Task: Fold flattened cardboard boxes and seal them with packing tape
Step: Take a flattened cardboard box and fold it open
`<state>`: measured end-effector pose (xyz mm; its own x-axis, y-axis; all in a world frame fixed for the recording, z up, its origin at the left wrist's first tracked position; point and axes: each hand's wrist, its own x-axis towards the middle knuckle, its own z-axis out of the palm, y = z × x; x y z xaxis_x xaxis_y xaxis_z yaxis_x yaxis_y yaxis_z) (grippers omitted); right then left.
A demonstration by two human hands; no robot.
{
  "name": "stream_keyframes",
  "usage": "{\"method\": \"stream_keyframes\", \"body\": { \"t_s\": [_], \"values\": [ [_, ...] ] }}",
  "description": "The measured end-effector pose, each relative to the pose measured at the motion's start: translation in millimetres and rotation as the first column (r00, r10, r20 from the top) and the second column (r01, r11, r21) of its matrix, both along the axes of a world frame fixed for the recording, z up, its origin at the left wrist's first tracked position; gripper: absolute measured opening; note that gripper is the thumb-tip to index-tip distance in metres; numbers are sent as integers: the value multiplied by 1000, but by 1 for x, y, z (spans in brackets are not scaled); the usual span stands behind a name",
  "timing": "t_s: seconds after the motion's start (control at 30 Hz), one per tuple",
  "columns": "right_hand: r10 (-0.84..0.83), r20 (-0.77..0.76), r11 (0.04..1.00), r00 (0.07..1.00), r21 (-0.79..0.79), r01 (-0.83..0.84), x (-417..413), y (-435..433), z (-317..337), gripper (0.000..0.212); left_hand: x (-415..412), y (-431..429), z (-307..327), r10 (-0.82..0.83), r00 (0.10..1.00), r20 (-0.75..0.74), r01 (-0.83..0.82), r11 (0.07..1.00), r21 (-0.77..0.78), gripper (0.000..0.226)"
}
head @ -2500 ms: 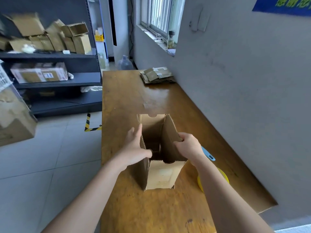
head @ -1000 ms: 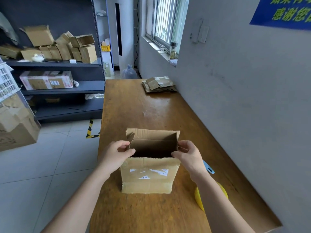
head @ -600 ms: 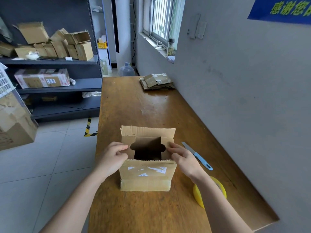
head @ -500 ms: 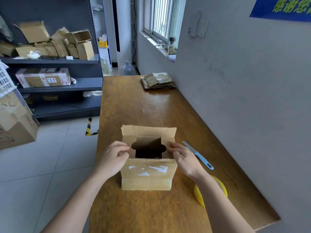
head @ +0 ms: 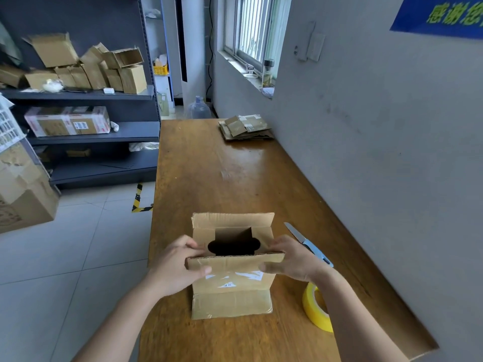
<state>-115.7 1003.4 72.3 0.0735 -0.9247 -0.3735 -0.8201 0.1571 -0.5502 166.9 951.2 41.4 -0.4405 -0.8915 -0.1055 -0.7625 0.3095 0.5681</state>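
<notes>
Box (head: pixel 231 291) stands upright at lower centre of the head view, on the bench (head: pixel 222 165), with its side flaps folded in and its far flap upright. At the near flap's ends, the left hand (head: pixel 177 267) and right hand (head: pixel 290 259) each pinch it, fingers (head: pixel 189 242) curled over the edge and thumbs on its outer face, likely to fold it down. Tape (head: pixel 316 307) and knife (head: pixel 305 241) lie at lower right, handy for sealing
</notes>
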Motion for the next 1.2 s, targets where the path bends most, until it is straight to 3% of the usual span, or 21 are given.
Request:
{"method": "stream_keyframes", "body": {
  "t_s": [0.1, 0.2, 0.4, 0.67, 0.73, 0.8, 0.9, 1.0, 1.1, 1.2],
  "values": [
    [-127, 59, 979, 990, -151, 135, 3, 1, -9, 33, 0, -1, -4, 51, 997, -61, -52, 998, -17, 42],
    [-184, 86, 967, 979, -165, 196, 2, -4, -13, 28, -2, -3, -4, 102, 988, -115, -101, 995, 21, 39],
    [-272, 82, 945, 959, -163, 282, 8, -13, -24, 40, -8, -3, -8, 228, 958, -173, -218, 973, 78, 87],
    [-368, 51, 917, 929, -143, 371, 12, -23, -32, 44, -11, -18, -23, 266, 949, -170, -234, 954, 190, 117],
    [-362, -26, 922, 932, -160, 353, 13, -26, -30, 57, -13, -22, -20, 242, 960, -138, -212, 956, 201, 122],
    [-332, -127, 930, 935, -208, 302, 12, -31, -30, 89, -15, -27, -16, 224, 969, -103, -200, 959, 200, 127],
    [-205, -150, 957, 967, -235, 167, 14, -38, -24, 115, -13, -33, -12, 220, 975, -37, -212, 967, 144, 132],
    [-131, -188, 968, 973, -237, 85, 13, -44, -21, 102, -12, -34, -7, 168, 986, -3, -167, 985, 38, 114],
    [-131, -178, 962, 975, -262, 81, 10, -42, -24, 65, -9, -31, -8, 128, 992, 13, -126, 989, -83, 73],
    [-133, -146, 959, 980, -270, 90, 8, -39, -28, 46, -4, -27, -18, 103, 995, -5, -103, 986, -128, 63]
  ]
}}
